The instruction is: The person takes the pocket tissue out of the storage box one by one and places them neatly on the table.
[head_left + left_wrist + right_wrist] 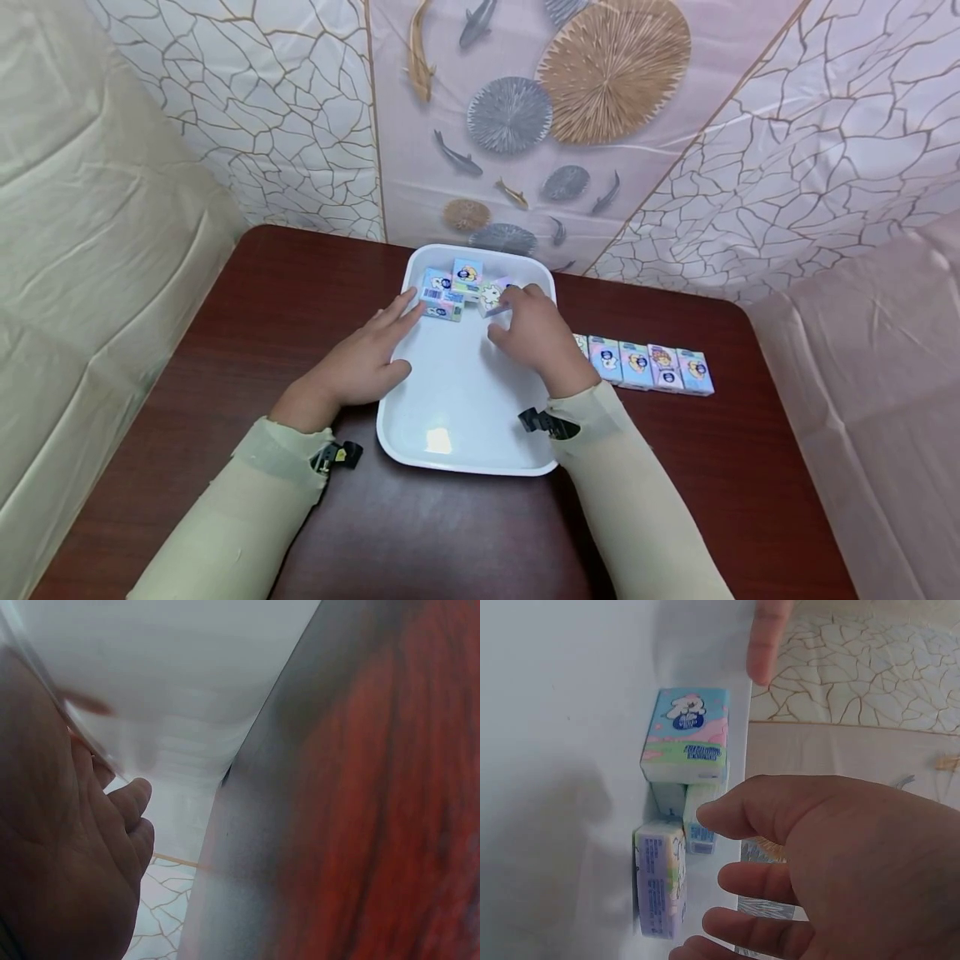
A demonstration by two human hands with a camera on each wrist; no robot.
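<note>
Several small, printed tissue packs [467, 277] lie in the far part of a white tray [465, 417]. My right hand [542, 337] is over the rightmost pack [492, 298], with fingers bent and partly hiding it. In the right wrist view, the gap between thumb and fingers shows nothing gripped, and a purple-sided pack [657, 881] stands just beyond the fingers. Fingers spread, my left hand [360, 362] reaches over the tray's left rim, its fingertips beside the left packs [442, 306]. Whether those fingertips touch them I cannot tell. The left wrist view shows only hand, tray underside and table.
Right of the tray, a row of more tissue packs [636, 365] lies on the dark red-brown table [300, 283], its left end partly hidden by my right arm. Patterned cloth [300, 125] hangs behind the table's far edge, with plain cloth at both sides.
</note>
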